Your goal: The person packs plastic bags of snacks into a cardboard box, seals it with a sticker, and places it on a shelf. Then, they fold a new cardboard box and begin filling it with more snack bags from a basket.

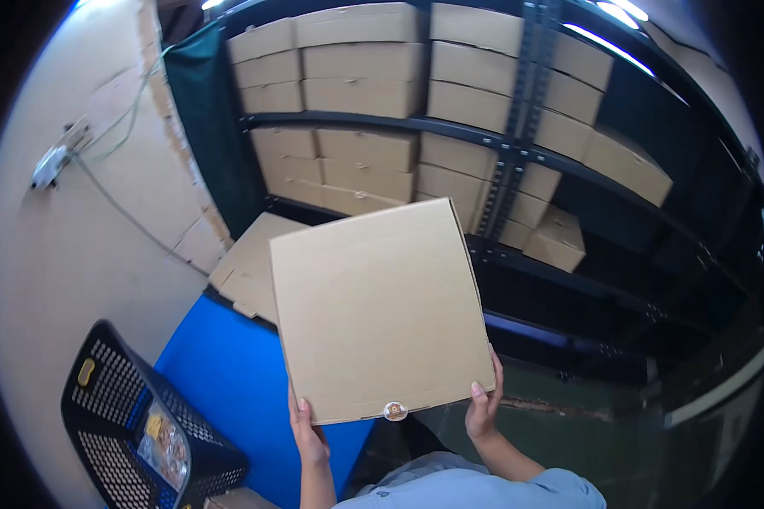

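Observation:
Between both hands is a flat, square cardboard box (380,310), its lid closed and a small round sticker (396,411) on the near edge. My left hand (307,428) grips the near left corner, thumb on top. My right hand (485,403) holds the near right corner the same way, with fingers along the side. The box is held up in front of my body, tilted slightly, and covers part of the blue surface (225,365) and the shelf behind. The undersides of both hands are hidden beneath the box.
A dark shelving rack (475,127) bears stacked cardboard boxes (361,97). Another flat cardboard piece (250,271) lies at the back of the blue surface. At left stands a black perforated basket (204,454) containing plastic-wrapped items (163,445). A cable (132,216) runs down the pale wall.

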Demonstrator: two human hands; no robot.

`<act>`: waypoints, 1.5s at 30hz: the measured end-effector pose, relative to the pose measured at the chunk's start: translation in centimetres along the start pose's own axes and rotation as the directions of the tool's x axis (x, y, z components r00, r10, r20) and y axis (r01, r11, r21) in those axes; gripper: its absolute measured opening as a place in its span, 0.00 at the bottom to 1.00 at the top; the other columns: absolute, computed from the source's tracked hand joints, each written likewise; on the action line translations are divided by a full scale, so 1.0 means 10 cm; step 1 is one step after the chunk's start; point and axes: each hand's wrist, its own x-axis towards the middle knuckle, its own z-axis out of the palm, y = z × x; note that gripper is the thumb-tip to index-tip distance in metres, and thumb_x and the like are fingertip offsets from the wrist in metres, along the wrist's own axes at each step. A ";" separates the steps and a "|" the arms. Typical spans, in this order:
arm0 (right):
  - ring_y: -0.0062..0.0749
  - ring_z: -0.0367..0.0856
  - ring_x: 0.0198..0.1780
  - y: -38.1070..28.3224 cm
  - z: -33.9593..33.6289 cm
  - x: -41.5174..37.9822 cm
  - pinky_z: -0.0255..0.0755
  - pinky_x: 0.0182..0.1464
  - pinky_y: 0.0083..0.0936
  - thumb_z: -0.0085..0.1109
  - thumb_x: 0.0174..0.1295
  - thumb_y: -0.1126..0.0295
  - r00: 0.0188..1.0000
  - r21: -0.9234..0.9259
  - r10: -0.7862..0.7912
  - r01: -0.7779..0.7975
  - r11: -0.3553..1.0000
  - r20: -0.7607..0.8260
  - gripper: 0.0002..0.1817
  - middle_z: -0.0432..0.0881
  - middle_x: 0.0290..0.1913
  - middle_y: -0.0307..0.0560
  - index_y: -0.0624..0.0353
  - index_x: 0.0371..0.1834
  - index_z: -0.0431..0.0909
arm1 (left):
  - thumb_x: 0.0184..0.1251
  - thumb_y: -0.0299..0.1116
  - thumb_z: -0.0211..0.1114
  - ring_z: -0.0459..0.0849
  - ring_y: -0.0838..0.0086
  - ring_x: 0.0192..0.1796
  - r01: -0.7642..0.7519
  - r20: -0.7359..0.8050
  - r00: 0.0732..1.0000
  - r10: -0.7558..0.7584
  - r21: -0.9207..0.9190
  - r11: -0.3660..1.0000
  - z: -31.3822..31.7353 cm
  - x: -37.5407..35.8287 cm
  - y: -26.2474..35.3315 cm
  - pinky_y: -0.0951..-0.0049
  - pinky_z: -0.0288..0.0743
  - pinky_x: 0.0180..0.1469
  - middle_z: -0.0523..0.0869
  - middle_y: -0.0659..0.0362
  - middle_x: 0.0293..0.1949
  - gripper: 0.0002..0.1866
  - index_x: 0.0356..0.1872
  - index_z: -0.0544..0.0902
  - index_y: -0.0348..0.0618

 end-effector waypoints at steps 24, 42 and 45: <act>0.44 0.50 0.76 -1.20 -4.03 1.43 0.46 0.74 0.38 0.46 0.69 0.51 0.687 -0.363 -0.686 0.592 0.719 -0.240 0.42 0.43 0.76 0.63 0.73 0.73 0.44 | 0.48 0.44 0.79 0.72 0.67 0.62 -0.261 0.696 0.663 0.276 -0.131 0.956 4.27 -0.43 -0.67 0.65 0.67 0.62 0.69 0.51 0.63 0.54 0.70 0.54 0.33; 0.37 0.58 0.73 -1.40 -4.63 4.47 0.47 0.73 0.30 0.41 0.73 0.50 0.661 -0.466 -0.696 0.541 0.700 -0.279 0.32 0.63 0.71 0.53 0.67 0.70 0.61 | 0.62 0.36 0.69 0.68 0.63 0.68 -0.519 0.733 0.366 0.574 -0.351 0.779 7.11 1.11 -0.45 0.65 0.60 0.69 0.67 0.48 0.68 0.42 0.73 0.54 0.38; 0.38 0.57 0.73 -1.24 -4.66 4.77 0.47 0.73 0.31 0.41 0.74 0.52 0.652 -0.514 -0.706 0.521 0.682 -0.276 0.32 0.62 0.72 0.53 0.66 0.70 0.59 | 0.59 0.32 0.71 0.69 0.63 0.67 -0.639 0.697 0.395 0.599 -0.260 0.724 7.29 1.29 -0.57 0.65 0.61 0.69 0.69 0.47 0.67 0.42 0.72 0.58 0.37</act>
